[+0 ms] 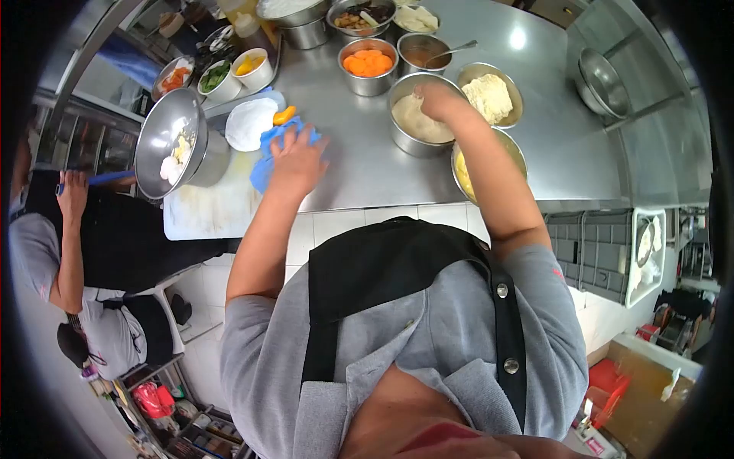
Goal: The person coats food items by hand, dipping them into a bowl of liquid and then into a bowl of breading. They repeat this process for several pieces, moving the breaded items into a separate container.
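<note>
My left hand (297, 159) lies flat, fingers spread, on a crumpled blue cloth (269, 153) on the steel counter (352, 164). My right hand (437, 98) reaches into a steel bowl of pale flour or batter (413, 122), with the fingers curled in the contents, so what they hold is hidden. A bowl of crumbly white mixture (489, 96) stands just right of that hand. Under my right forearm is a bowl of yellow liquid (463, 172).
A white cutting board (206, 210) carries a tilted steel bowl with white pieces (172, 145). A white plate (248, 124) is beside the cloth. Several bowls of orange slices (368, 64), sauce and vegetables stand further back. Another person (76, 252) stands at the left holding a blue handle.
</note>
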{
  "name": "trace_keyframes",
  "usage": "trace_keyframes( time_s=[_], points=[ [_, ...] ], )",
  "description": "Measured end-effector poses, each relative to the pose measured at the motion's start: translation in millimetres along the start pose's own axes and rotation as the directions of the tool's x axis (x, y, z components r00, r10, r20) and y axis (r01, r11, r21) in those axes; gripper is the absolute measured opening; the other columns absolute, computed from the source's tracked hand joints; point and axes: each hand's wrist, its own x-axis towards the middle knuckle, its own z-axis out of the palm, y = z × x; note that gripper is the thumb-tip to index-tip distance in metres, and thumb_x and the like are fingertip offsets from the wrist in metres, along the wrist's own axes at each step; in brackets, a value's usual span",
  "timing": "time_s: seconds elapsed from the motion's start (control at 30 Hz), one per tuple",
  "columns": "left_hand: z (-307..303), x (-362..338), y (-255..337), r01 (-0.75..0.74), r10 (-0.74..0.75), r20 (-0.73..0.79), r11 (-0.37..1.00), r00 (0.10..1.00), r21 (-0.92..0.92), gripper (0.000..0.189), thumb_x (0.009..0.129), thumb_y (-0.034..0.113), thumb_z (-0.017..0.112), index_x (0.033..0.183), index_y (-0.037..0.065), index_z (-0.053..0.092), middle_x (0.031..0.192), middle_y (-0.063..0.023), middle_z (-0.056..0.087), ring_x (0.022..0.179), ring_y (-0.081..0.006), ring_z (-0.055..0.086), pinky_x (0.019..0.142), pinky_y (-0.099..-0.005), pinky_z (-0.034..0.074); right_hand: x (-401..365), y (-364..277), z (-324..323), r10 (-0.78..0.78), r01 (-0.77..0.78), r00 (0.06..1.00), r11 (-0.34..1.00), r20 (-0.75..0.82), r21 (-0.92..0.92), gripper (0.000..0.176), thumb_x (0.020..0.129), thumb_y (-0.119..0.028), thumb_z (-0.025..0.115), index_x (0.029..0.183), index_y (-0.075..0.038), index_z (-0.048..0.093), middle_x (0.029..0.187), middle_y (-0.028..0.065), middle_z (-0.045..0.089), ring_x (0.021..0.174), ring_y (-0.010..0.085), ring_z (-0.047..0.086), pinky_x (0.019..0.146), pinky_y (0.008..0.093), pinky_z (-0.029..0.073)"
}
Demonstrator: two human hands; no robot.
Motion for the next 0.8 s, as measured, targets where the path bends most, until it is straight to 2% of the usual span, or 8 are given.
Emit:
trace_keyframes(
  time_s=[0.1,0.17,0.27,0.37,0.5,0.6,0.7,0.8],
  points=[
    [9.4,54.9,24.2,0.092,-0.099,0.024,0.763,0.995,-0.64,0.048,0.081,0.029,0.065,0.124,0.011,0.052,0.109,-0.0132,0.058,0.096,-0.0295,0.059,0.077,-0.0396,0.048,15.4,12.4,11.3,0.072,-0.072,0.997,0.997,-0.014,-0.032,0.029,0.082,-0.01,0.049,0.106,-0.004,0.064,0.109,0.0174,0.062,0.103,0.0308,0.059,0.088,0.0395,0.046],
    [-5.0,91.7,45.6,0.276,-0.108,0.256,0.267,0.961,-0.923,0.055,0.084,0.029,0.063,0.129,0.003,0.043,0.094,-0.0144,0.06,0.072,-0.0236,0.063,0.062,-0.0348,0.052,17.8,5.8,19.7,0.113,-0.11,0.993,0.99,0.027,-0.09,0.03,0.08,-0.012,0.051,0.105,-0.004,0.065,0.109,0.0177,0.062,0.101,0.0311,0.06,0.086,0.0397,0.047],
    [31.7,132.1,60.3,0.338,0.065,0.338,0.007,0.939,-0.941,0.061,0.087,0.024,0.06,0.134,-0.002,0.03,0.09,-0.0151,0.059,0.063,-0.0171,0.061,0.054,-0.0291,0.053,7.9,-17.9,17.7,0.119,-0.106,0.989,0.983,0.087,-0.148,0.032,0.078,-0.018,0.056,0.105,-0.003,0.065,0.108,0.0176,0.063,0.099,0.0308,0.06,0.085,0.0393,0.047],
    [43.6,126.3,67.2,0.382,0.093,0.38,-0.009,0.92,-0.924,0.063,0.088,0.018,0.056,0.134,-0.006,0.021,0.088,-0.0165,0.059,0.063,-0.0166,0.061,0.051,-0.0271,0.053,10.3,-18.6,26.0,0.119,-0.105,0.98,0.99,0.158,-0.09,0.037,0.074,-0.025,0.062,0.104,-0.003,0.065,0.108,0.0172,0.063,0.099,0.0301,0.061,0.085,0.0385,0.047],
    [29.1,83.6,77.8,0.415,-0.029,0.439,-0.275,0.898,-0.867,0.06,0.089,0.012,0.053,0.133,-0.007,0.017,0.089,-0.0173,0.058,0.062,-0.02,0.062,0.054,-0.0299,0.056,5.8,-18.4,25.1,-0.025,0.026,0.931,1.0,0.365,0.002,0.054,0.071,-0.026,0.064,0.118,-0.001,0.055,0.111,0.0192,0.06,0.101,0.029,0.059,0.085,0.0371,0.046],
    [22.2,53.4,82.4,0.398,-0.089,0.457,-0.361,0.885,-0.843,0.064,0.089,0.012,0.052,0.134,-0.008,0.011,0.088,-0.0173,0.057,0.064,-0.0209,0.062,0.058,-0.0315,0.057,-4.8,-31.1,31.0,-0.139,0.151,0.917,0.989,0.374,-0.004,0.061,0.069,-0.024,0.067,0.124,-0.005,0.05,0.116,0.0189,0.058,0.104,0.0299,0.057,0.086,0.0371,0.045],
    [17.0,33.5,85.4,0.373,-0.124,0.456,-0.411,0.881,-0.832,0.067,0.09,0.015,0.053,0.135,-0.009,0.009,0.089,-0.0174,0.056,0.066,-0.0208,0.062,0.061,-0.0319,0.057,-2.9,-40.0,42.4,-0.13,0.136,0.893,0.991,0.43,0.017,0.069,0.066,-0.024,0.072,0.128,-0.006,0.046,0.116,0.0164,0.058,0.102,0.0296,0.059,0.087,0.0379,0.046],
    [15.1,22.9,79.5,0.382,-0.11,0.469,-0.434,0.876,-0.816,0.063,0.091,0.017,0.053,0.135,-0.006,0.014,0.087,-0.0147,0.055,0.068,-0.0198,0.062,0.062,-0.0318,0.056,-6.2,-40.4,30.6,-0.232,0.215,0.849,0.972,0.475,0.092,0.063,0.065,-0.022,0.072,0.123,-0.008,0.052,0.116,0.0155,0.058,0.103,0.0305,0.058,0.086,0.0378,0.046]
  ],
)
